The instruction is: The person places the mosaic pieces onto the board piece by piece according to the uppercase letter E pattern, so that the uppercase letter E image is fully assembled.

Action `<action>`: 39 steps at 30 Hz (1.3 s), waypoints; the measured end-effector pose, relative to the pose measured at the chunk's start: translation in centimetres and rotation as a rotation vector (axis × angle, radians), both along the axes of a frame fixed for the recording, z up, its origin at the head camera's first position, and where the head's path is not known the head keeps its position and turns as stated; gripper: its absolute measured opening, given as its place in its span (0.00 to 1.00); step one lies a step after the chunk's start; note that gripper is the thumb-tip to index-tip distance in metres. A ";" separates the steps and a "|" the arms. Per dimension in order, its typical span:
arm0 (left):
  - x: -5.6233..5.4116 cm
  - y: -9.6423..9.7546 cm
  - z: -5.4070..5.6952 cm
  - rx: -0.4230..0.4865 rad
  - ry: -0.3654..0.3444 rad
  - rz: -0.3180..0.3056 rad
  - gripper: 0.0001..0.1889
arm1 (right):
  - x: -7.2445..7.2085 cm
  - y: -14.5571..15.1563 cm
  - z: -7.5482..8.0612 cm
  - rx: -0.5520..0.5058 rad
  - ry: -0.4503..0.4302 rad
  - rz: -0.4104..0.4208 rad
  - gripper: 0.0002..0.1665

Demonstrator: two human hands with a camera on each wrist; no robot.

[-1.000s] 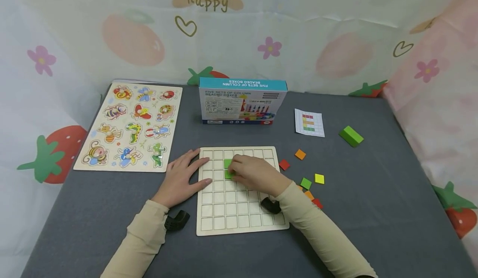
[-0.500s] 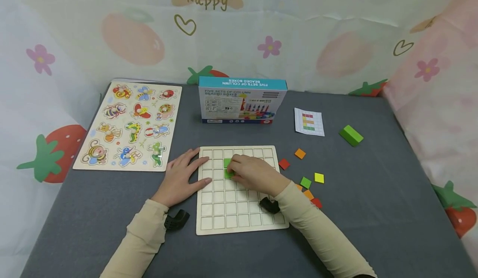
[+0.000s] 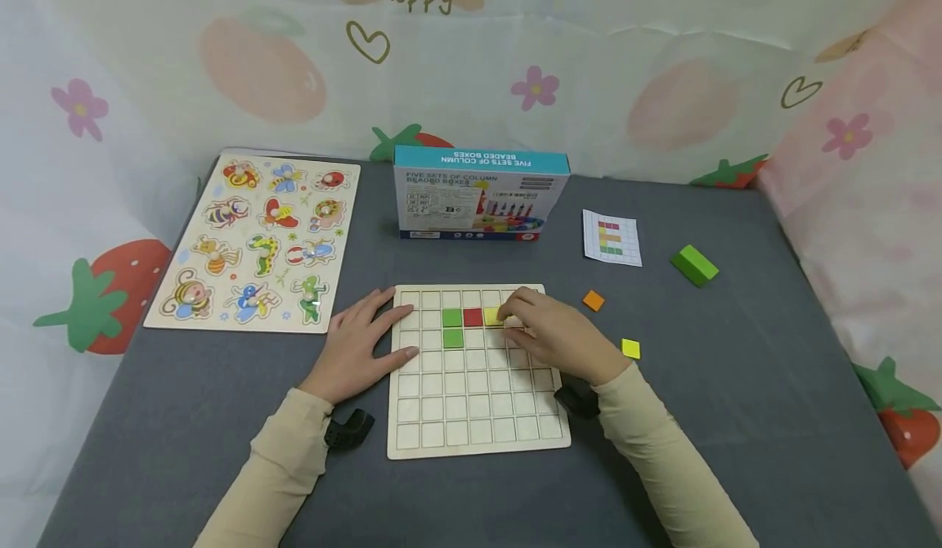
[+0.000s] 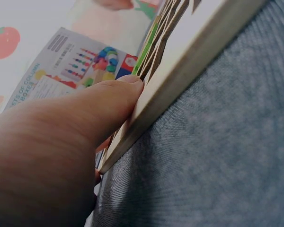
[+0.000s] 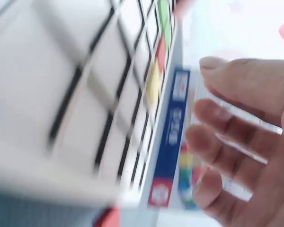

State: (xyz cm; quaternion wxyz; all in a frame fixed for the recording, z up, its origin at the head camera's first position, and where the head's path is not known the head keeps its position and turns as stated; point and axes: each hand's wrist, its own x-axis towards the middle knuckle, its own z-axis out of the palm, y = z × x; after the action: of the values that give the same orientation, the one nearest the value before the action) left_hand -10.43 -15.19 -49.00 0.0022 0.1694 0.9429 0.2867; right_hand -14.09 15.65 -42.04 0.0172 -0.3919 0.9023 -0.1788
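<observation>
A pale square grid board (image 3: pixel 466 429) lies on the grey table. On it sit two green tiles (image 3: pixel 452 317), a red tile (image 3: pixel 473 317) and a yellow tile (image 3: pixel 491 316); the yellow one is partly covered by my right fingertips in the head view. My left hand (image 3: pixel 356 348) rests spread on the board's left edge, its thumb on the rim in the left wrist view. Over the board's right part is my right hand (image 3: pixel 562 329). Its fingers (image 5: pixel 203 142) are loosely bent in the right wrist view, apart from the thumb, with nothing between them.
Right of the board lie an orange tile (image 3: pixel 593 300), a yellow tile (image 3: pixel 630 348), a pattern card (image 3: pixel 612 238) and a green block (image 3: pixel 695 265). A toy box (image 3: pixel 478 196) stands behind. An insect puzzle board (image 3: pixel 253 245) lies at the left.
My right hand has moved right, from the green tiles to the yellow tile, uncovering the red and yellow tiles. Several loose tiles are now out of sight near my right arm. My left hand stays put.
</observation>
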 end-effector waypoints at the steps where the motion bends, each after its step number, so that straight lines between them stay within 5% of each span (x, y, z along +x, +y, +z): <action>1: 0.0 0.0 0.0 -0.002 -0.001 -0.001 0.34 | 0.0 0.7 0.1 0.012 0.015 -0.037 0.11; 5: 0.0 -0.1 0.2 -0.006 -0.011 -0.002 0.35 | -0.2 3.3 0.2 0.060 0.065 -0.190 0.12; 9: -0.1 -0.2 0.3 -0.010 -0.010 0.000 0.35 | -0.3 4.8 -0.3 0.103 0.011 -0.301 0.14; 13: -0.1 -0.2 0.3 -0.008 -0.014 -0.001 0.35 | -0.4 5.5 -0.8 0.140 -0.078 -0.299 0.19; 28: 0.0 0.0 0.3 0.004 -0.006 -0.006 0.35 | -0.3 6.4 -1.2 0.139 -0.146 -0.275 0.20; 39: 0.0 -0.1 0.1 0.000 -0.001 -0.004 0.35 | -0.1 6.6 -1.0 0.118 -0.115 -0.303 0.16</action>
State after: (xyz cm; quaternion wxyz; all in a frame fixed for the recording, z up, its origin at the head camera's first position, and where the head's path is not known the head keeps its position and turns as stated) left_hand -10.40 -15.24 -48.94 0.0031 0.1710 0.9426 0.2867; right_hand -14.22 22.28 -43.03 0.0647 -0.2388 0.9575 -0.1483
